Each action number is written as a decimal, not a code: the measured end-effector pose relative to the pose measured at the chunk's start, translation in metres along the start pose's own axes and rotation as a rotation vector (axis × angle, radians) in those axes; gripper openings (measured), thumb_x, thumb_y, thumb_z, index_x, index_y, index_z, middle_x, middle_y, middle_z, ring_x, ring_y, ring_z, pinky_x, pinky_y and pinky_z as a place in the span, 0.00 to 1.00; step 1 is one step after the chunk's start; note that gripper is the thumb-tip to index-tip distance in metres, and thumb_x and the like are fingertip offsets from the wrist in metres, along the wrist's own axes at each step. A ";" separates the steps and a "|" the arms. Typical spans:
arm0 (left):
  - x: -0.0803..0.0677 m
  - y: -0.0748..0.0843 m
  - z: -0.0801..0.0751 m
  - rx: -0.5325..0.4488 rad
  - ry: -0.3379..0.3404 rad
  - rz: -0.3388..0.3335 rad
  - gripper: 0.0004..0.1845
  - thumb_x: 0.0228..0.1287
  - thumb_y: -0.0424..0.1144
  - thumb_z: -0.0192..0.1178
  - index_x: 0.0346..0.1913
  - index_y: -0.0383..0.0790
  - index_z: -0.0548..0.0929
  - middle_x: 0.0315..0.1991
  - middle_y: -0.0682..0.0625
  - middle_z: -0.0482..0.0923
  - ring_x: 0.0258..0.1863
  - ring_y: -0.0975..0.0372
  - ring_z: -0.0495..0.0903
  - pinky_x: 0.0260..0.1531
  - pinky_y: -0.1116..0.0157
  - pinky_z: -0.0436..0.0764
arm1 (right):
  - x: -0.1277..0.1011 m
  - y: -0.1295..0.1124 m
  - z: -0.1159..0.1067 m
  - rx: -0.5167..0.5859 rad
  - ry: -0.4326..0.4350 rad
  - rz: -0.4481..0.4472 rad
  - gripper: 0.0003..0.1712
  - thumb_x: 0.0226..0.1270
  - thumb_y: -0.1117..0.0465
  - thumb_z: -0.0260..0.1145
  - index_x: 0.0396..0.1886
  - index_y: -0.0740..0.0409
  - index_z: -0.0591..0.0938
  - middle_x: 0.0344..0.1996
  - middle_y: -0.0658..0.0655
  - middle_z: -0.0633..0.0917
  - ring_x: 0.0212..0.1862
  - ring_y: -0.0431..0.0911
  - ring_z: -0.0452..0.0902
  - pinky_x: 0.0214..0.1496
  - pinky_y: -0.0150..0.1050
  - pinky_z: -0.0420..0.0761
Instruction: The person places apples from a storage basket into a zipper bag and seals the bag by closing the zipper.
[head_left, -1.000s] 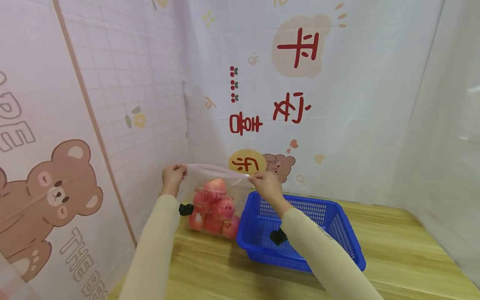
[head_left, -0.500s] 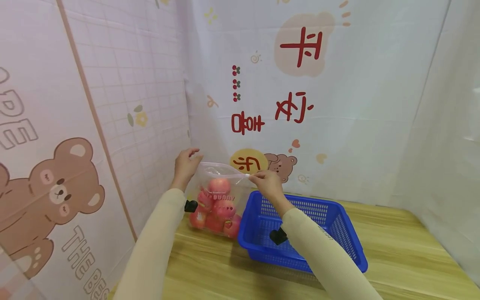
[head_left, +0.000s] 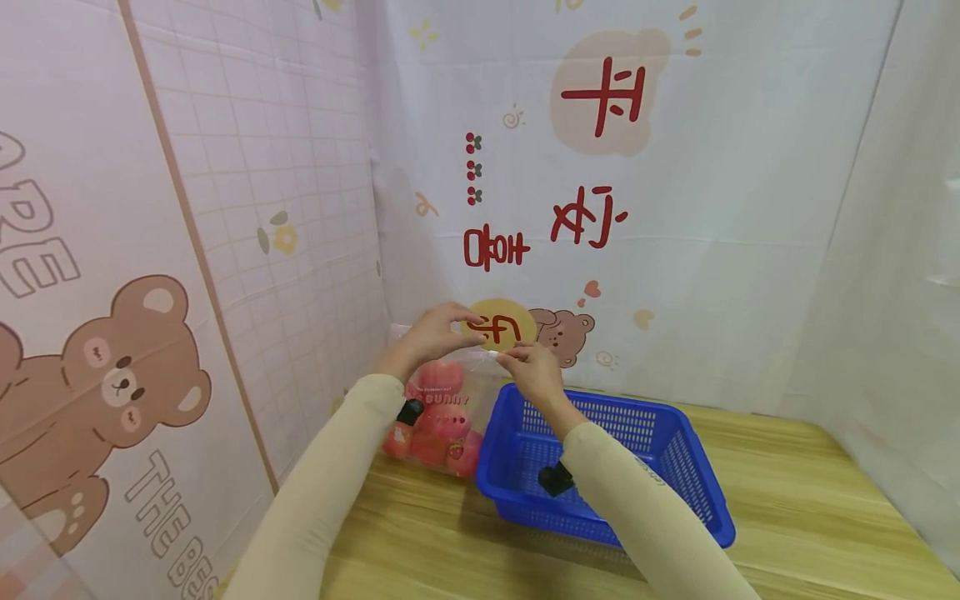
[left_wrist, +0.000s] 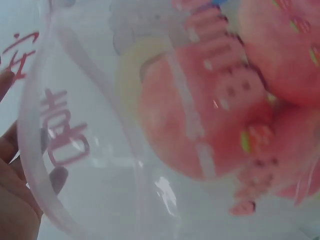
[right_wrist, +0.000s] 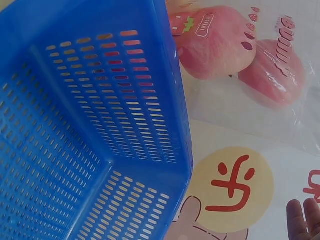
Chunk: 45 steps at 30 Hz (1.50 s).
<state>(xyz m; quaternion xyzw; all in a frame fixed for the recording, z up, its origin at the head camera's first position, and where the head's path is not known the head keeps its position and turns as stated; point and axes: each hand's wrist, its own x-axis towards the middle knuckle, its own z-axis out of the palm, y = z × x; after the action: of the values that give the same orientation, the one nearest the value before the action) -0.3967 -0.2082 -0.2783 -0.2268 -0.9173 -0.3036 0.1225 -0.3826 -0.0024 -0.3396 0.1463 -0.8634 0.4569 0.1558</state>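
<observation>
A clear zip bag [head_left: 442, 379] printed with pink lettering stands on the wooden table [head_left: 787, 492], holding several red apples [head_left: 435, 421]. My right hand [head_left: 525, 367] pinches the bag's top right corner. My left hand [head_left: 442, 329] curls over the top edge just left of it, fingers and thumb closing on the seal strip. In the left wrist view the bag's rim [left_wrist: 35, 165] curves past my fingers [left_wrist: 15, 200], with the apples [left_wrist: 200, 125] behind the plastic. The right wrist view looks down on the apples [right_wrist: 215, 45] and my fingertips [right_wrist: 300, 220].
A blue perforated plastic basket [head_left: 675, 467] sits right of the bag, touching it, and shows nothing inside [right_wrist: 90, 125]. Printed curtain walls close the left side and the back. The table stretches to the right of the basket.
My left hand let go of the bag's top left corner, lifted, and moved right along the top edge to meet my right hand. The bag's mouth has narrowed.
</observation>
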 end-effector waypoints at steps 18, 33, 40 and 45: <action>0.005 0.004 0.015 0.050 -0.162 -0.019 0.24 0.63 0.49 0.68 0.59 0.43 0.84 0.68 0.44 0.69 0.70 0.49 0.63 0.66 0.47 0.66 | -0.003 0.001 0.003 0.180 -0.036 0.106 0.19 0.71 0.51 0.65 0.51 0.59 0.87 0.65 0.59 0.75 0.70 0.58 0.62 0.65 0.57 0.70; 0.008 0.003 0.022 -0.025 -0.192 -0.019 0.13 0.66 0.46 0.66 0.47 0.42 0.89 0.61 0.44 0.77 0.66 0.50 0.69 0.64 0.47 0.68 | -0.004 0.007 0.009 0.421 -0.038 0.221 0.18 0.68 0.51 0.68 0.52 0.55 0.87 0.55 0.56 0.82 0.62 0.55 0.72 0.67 0.59 0.67; 0.007 0.006 0.024 -0.014 -0.185 -0.028 0.11 0.66 0.45 0.66 0.43 0.43 0.90 0.57 0.47 0.79 0.62 0.52 0.71 0.62 0.48 0.71 | -0.006 0.007 0.012 0.479 -0.018 0.203 0.17 0.69 0.53 0.68 0.51 0.58 0.87 0.51 0.57 0.84 0.61 0.54 0.71 0.67 0.59 0.66; 0.006 0.006 0.024 -0.039 -0.183 -0.034 0.10 0.65 0.45 0.67 0.41 0.43 0.90 0.57 0.46 0.79 0.63 0.51 0.71 0.62 0.47 0.71 | -0.007 0.007 0.014 0.479 0.011 0.211 0.19 0.69 0.53 0.68 0.52 0.59 0.87 0.55 0.59 0.82 0.63 0.55 0.70 0.67 0.59 0.67</action>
<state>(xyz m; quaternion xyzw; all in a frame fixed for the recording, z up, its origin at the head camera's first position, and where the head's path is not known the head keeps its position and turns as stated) -0.4012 -0.1874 -0.2920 -0.2402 -0.9223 -0.3014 0.0284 -0.3814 -0.0098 -0.3551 0.0858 -0.7404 0.6627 0.0728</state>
